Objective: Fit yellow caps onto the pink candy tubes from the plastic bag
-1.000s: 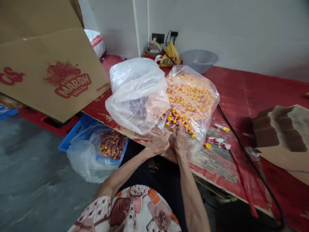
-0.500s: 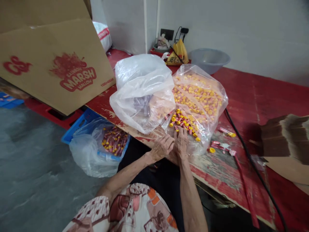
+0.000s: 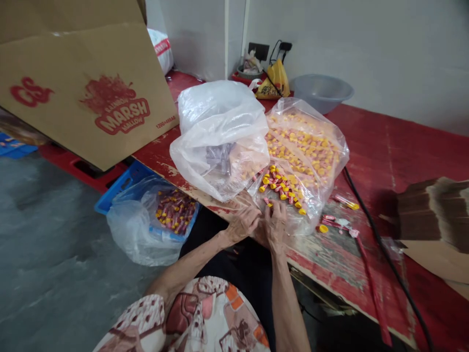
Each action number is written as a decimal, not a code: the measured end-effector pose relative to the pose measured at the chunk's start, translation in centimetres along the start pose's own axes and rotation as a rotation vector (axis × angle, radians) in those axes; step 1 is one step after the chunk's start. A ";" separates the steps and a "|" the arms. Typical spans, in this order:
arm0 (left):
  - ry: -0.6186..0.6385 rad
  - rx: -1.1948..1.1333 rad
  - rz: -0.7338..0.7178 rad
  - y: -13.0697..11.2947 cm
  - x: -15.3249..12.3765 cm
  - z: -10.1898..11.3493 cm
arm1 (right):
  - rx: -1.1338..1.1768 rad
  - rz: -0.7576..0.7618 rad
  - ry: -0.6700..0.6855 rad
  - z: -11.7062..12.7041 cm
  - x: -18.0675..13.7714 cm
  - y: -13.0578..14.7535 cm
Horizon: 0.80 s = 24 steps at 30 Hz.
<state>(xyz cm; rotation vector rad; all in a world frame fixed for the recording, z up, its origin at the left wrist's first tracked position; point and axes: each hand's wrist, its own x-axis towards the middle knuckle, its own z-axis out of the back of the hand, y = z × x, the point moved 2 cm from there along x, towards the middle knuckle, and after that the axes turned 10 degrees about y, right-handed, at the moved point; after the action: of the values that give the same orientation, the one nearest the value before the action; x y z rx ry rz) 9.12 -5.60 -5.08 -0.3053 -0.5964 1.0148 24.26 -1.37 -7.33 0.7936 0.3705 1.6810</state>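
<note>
My left hand [image 3: 242, 226] is at the table's front edge, fingers curled together in a pinch; what they hold, if anything, is too small to make out. Close beside it, my right hand [image 3: 275, 227] has its fingers bent down at the mouth of a clear plastic bag [image 3: 311, 195]. A small red-and-white wrapped piece with a yellow cap [image 3: 268, 202] lies at its fingertips. Just beyond, a loose heap of yellow-capped pieces [image 3: 284, 186] spills from the bag, which holds many more. To the left, a whitish plastic bag [image 3: 220, 122] contains clear, purplish tubes [image 3: 222, 157].
Below the table on the left, a blue crate [image 3: 120, 186] holds a plastic bag of filled tubes [image 3: 176, 212]. A large carton [image 3: 73, 93] leans at left. On the red table [image 3: 410, 142] are a basin [image 3: 322, 90], a black cable [image 3: 381, 244], a capped tube [image 3: 346, 201] and stacked cardboard [image 3: 432, 210].
My left hand has turned slightly, its fingers now pointing toward the right hand. My right fingers have drawn back a little from the heap, with one capped piece now apart from it.
</note>
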 end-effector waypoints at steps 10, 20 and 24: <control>-0.051 -0.032 0.014 -0.2 0.6 0.1 | -0.060 -0.080 -0.078 -0.4 -0.5 -0.3; -0.111 -0.034 0.091 0.4 -0.3 0.4 | -0.031 -0.102 -0.068 -0.1 -0.5 -0.5; -0.025 -0.047 0.027 0.4 -0.6 0.8 | -0.038 -0.086 -0.058 -0.1 -0.5 -0.2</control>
<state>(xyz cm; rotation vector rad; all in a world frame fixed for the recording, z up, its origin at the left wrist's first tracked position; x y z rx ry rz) 8.10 -5.91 -4.85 -0.3429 -0.6411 1.0327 24.38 -1.75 -7.64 0.7860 0.3268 1.5771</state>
